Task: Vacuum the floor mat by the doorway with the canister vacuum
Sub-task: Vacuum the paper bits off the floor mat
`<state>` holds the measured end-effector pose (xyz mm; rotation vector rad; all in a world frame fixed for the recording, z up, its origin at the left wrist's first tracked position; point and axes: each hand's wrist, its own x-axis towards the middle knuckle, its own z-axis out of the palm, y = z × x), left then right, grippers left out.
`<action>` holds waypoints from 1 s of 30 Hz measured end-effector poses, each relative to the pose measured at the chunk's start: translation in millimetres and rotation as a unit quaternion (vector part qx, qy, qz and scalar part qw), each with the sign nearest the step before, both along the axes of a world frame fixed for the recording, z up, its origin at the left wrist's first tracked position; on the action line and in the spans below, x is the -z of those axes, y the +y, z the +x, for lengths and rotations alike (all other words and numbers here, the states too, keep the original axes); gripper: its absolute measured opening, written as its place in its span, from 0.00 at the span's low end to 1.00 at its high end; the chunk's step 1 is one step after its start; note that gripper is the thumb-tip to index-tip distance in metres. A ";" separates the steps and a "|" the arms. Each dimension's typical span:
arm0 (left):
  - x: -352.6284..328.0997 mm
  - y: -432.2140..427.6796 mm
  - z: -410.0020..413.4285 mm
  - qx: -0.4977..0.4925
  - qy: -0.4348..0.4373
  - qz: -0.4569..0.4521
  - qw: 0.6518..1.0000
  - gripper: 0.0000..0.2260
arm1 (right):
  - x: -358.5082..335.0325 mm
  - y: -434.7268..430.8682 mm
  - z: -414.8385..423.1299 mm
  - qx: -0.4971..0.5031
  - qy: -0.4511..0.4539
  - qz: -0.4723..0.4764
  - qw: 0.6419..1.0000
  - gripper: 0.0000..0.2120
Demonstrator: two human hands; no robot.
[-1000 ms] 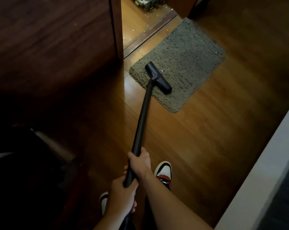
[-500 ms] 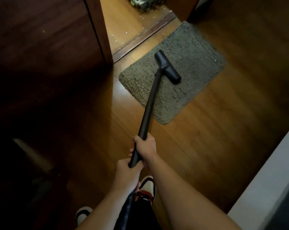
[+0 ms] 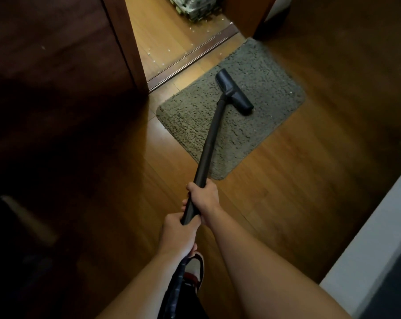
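Note:
A grey-green shaggy floor mat (image 3: 270, 88) lies on the wooden floor just inside the doorway. The black vacuum floor head (image 3: 235, 93) rests on the middle of the mat, set at a slant. Its black wand (image 3: 208, 146) runs back toward me. My right hand (image 3: 203, 198) grips the wand higher up, and my left hand (image 3: 177, 236) grips it just below, near the hose (image 3: 175, 286). The canister itself is out of view.
A dark wooden door frame (image 3: 123, 42) stands left of the mat, with a metal threshold strip (image 3: 190, 58) behind it. Small white crumbs dot the floor beyond the threshold. A white ledge (image 3: 367, 249) runs along the right. My shoe (image 3: 195, 270) shows below my hands.
The floor head has been pushed from the mat's near left edge toward its middle. Both hands have followed forward along with the wand, and the view has stepped closer to the doorway.

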<state>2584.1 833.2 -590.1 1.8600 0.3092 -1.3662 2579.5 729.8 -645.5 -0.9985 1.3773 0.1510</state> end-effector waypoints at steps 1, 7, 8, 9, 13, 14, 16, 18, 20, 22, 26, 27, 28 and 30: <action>-2.0 6.2 0.9 0.002 -0.002 0.000 1.000 0.12 | -1.7 6.0 0.2 0.001 0.001 0.003 1.000 0.13; -15.5 67.0 -11.4 0.004 0.013 0.020 1.000 0.13 | -8.0 69.4 -14.6 -0.006 0.014 0.013 1.000 0.13; -17.7 79.3 -14.5 0.002 0.020 0.024 0.999 0.13 | -8.6 82.8 -18.7 -0.007 0.014 0.016 1.000 0.13; -19.4 91.8 -17.6 0.000 0.027 0.027 0.999 0.13 | -9.6 96.6 -22.9 -0.008 0.013 0.019 1.000 0.14; -27.3 143.4 -30.2 0.001 0.040 0.036 0.999 0.13 | -22.0 146.4 -37.3 -0.008 0.011 0.037 0.999 0.12; -29.4 156.0 -32.9 0.002 0.044 0.034 0.998 0.12 | -26.6 157.8 -40.4 -0.011 0.014 0.040 0.999 0.12; -33.4 179.1 -37.2 0.007 0.049 0.030 0.998 0.12 | -34.5 179.3 -46.0 -0.010 0.018 0.046 0.999 0.11; -36.9 199.6 -39.9 0.015 0.050 0.027 0.998 0.10 | -40.8 198.6 -49.7 -0.001 0.015 0.051 0.999 0.11; -39.8 218.0 -40.0 0.040 0.037 0.028 0.998 0.09 | -46.1 215.4 -51.7 0.009 0.013 0.058 0.998 0.11; -43.2 233.8 -38.1 0.066 0.011 0.025 0.997 0.07 | -51.1 228.6 -52.6 0.015 0.005 0.066 0.998 0.12; -56.2 263.0 -37.2 0.076 -0.016 0.018 0.997 0.08 | -57.4 241.3 -51.3 -0.012 0.012 0.069 0.997 0.13; -59.3 269.5 -36.7 0.088 -0.026 0.025 0.996 0.10 | -58.0 241.2 -50.0 -0.020 0.016 0.068 0.997 0.12; -61.7 275.3 -35.9 0.112 -0.038 0.038 0.992 0.11 | -56.6 239.6 -49.7 -0.035 0.020 0.068 0.997 0.12; -64.3 284.0 -32.1 0.175 -0.072 0.072 0.979 0.15 | -55.6 234.1 -49.1 -0.113 0.040 0.052 0.991 0.14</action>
